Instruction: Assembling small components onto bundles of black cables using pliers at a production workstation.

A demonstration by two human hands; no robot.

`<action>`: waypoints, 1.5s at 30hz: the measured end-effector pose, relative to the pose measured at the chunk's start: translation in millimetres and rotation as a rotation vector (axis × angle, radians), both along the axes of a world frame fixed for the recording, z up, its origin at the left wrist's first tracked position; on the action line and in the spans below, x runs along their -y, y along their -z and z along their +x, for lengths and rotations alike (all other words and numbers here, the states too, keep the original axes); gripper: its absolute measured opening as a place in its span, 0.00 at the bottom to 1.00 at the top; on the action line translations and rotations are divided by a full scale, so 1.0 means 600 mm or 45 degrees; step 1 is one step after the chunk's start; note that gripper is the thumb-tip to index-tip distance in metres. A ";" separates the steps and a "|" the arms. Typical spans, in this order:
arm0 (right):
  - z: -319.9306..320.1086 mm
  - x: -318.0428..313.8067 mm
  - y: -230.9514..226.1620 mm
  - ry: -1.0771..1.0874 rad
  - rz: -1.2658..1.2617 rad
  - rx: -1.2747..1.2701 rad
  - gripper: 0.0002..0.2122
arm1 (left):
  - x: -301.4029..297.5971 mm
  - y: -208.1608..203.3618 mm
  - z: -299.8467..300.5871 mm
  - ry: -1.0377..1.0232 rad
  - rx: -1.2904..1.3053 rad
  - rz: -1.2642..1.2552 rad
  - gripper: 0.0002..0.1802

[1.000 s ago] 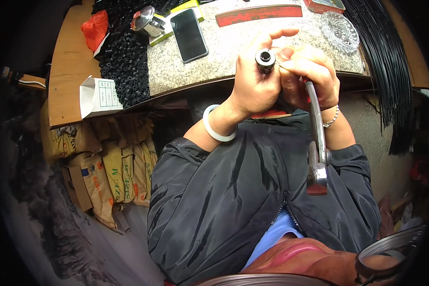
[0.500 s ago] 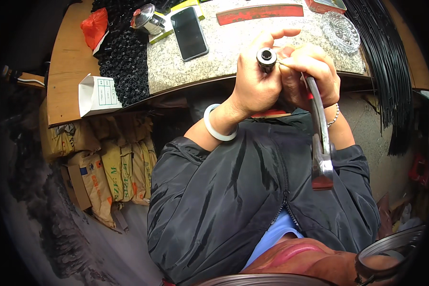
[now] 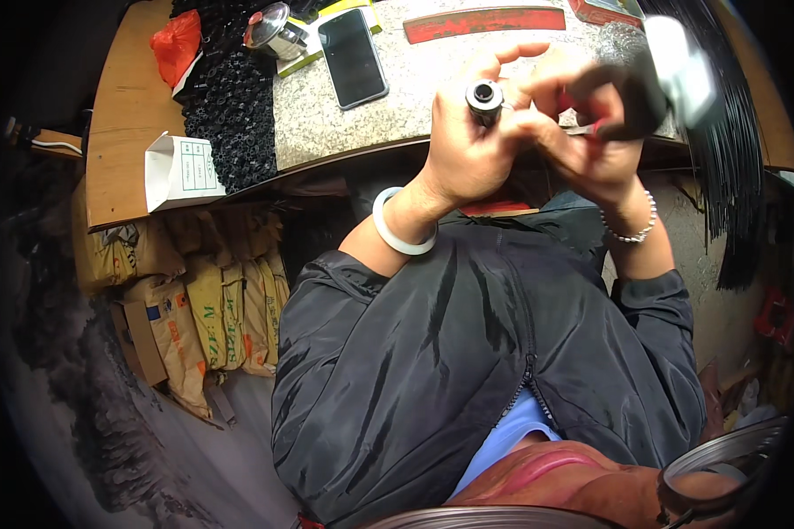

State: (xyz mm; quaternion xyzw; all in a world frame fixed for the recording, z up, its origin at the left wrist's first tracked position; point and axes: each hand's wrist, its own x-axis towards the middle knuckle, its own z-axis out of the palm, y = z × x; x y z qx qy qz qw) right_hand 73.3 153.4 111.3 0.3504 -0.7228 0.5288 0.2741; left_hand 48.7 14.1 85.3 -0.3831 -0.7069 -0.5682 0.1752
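Observation:
My left hand [image 3: 468,150] is wrapped round a short metal tube [image 3: 484,101], whose round, hollow end points up. Close beside it, my right hand [image 3: 595,145] has its fingertips pinched near the tube; whether they hold a small piece there I cannot make out. In the right hand is also a long metal tool with red parts [image 3: 631,101]. Its dark part and pale, shiny end are smeared by motion over the bench's right side, so its kind is unclear. Both hands are above the near edge of the speckled bench top [image 3: 326,141].
A phone [image 3: 354,58], a metal lidded pot [image 3: 276,33] and a red bar [image 3: 485,25] lie on the bench. Black small parts [image 3: 243,132] are heaped at left, beside a white box [image 3: 183,174]. Black rods [image 3: 728,176] hang over the right edge. Sacks [image 3: 207,317] stand below left.
The long tool has swung from hanging down in front of my jacket to the upper right. My right hand has turned with it; the left hand and tube have shifted slightly left.

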 end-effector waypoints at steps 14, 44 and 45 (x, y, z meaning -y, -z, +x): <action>0.067 -0.090 -0.075 -0.274 0.640 1.182 0.15 | 0.001 -0.013 0.007 0.153 0.602 0.394 0.14; 0.066 -0.068 -0.125 -0.141 0.758 1.136 0.11 | 0.014 -0.025 0.004 0.016 0.556 0.176 0.12; 0.067 -0.070 -0.126 -0.111 0.804 0.939 0.11 | 0.014 -0.025 0.001 -0.046 0.521 0.091 0.09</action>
